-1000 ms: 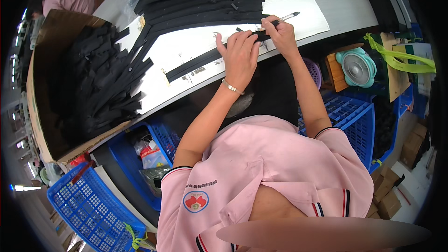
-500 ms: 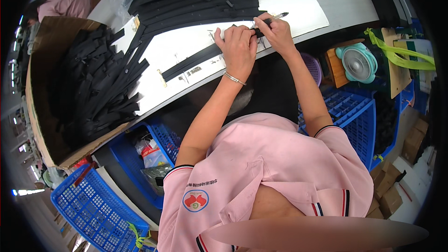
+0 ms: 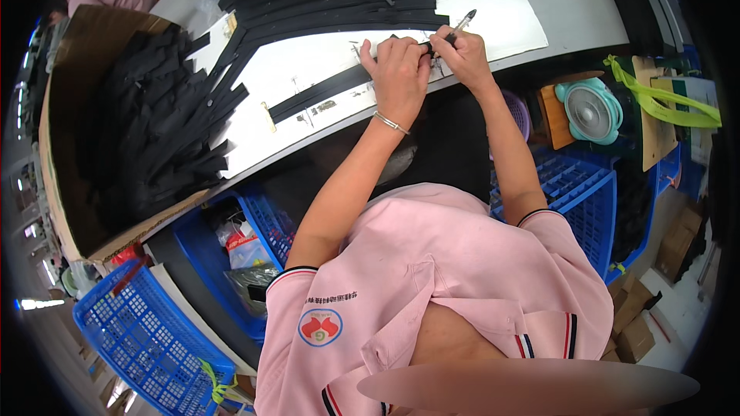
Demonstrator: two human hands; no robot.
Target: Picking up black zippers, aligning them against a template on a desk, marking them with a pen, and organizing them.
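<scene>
Left hand (image 3: 399,69) over right part of black strip (image 3: 324,92), fingers bent (pinching or merely pressing, cannot tell). Right hand (image 3: 461,55) grasps pen (image 3: 461,27), tip hidden. Strip lies on white board (image 3: 497,0) near worktop (image 3: 574,19) edge. Risk: light left-hand pressure, strip skids under pen.

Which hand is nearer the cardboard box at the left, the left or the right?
Left. The left hand, over a black strip, is to the right of the box; the right hand, holding a pen, is farther right.
</scene>
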